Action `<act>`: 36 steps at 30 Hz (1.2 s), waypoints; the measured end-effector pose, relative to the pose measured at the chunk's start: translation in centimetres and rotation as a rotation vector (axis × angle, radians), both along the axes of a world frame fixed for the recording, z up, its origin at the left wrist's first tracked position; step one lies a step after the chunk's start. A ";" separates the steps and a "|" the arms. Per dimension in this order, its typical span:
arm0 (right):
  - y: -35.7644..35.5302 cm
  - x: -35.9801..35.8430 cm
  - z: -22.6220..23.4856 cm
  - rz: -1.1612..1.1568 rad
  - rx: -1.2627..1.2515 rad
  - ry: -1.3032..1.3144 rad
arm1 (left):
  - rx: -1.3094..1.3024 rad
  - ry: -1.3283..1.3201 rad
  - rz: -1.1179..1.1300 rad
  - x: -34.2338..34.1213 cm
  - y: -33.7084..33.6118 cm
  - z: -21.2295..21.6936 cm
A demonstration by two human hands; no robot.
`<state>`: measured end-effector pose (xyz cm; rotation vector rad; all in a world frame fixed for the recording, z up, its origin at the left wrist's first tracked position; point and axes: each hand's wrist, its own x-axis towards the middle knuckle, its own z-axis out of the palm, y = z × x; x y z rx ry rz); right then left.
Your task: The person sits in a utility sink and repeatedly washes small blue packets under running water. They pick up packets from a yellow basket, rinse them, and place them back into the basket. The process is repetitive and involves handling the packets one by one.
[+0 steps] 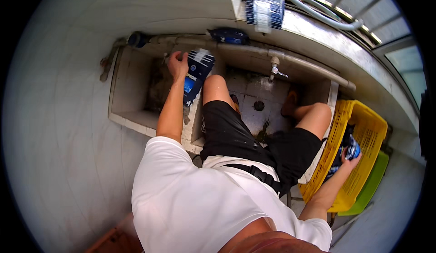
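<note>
A flat dark-blue packet (198,73) with a pale strip across its top lies on the tiled divider between two sink basins. My left hand (177,65) is beside its upper left edge, fingers loosely curved with a gap at the thumb. Whether they touch the packet I cannot make out. On the right, my right hand (349,157) reaches into a yellow plastic basket (380,122), closed around a crumpled dark-blue packet (353,148). More dark-blue packaging (335,164) shows under it, partly covered by my hand and forearm.
I sit with my legs in the right tiled basin (247,103), below a metal tap (274,69). A pipe (313,64) runs along the wall. Dark-blue packs sit behind it (229,35) and on the window ledge (264,7), near a grey hose (318,13). A green tub (376,182) stands beside the basket.
</note>
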<state>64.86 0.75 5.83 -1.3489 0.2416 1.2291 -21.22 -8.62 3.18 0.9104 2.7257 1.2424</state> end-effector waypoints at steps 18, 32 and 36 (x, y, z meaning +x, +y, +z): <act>0.0 -42.2 13.0 1.191 0.665 -0.634 | 0.196 -0.595 -0.696 4.8 -0.6 9.3; -1.5 -46.2 6.5 1.498 0.470 -0.315 | 0.080 -0.756 -0.846 20.4 1.8 7.4; -1.6 -45.7 4.5 1.555 0.431 -0.421 | 0.043 -1.176 -0.849 23.1 0.9 5.3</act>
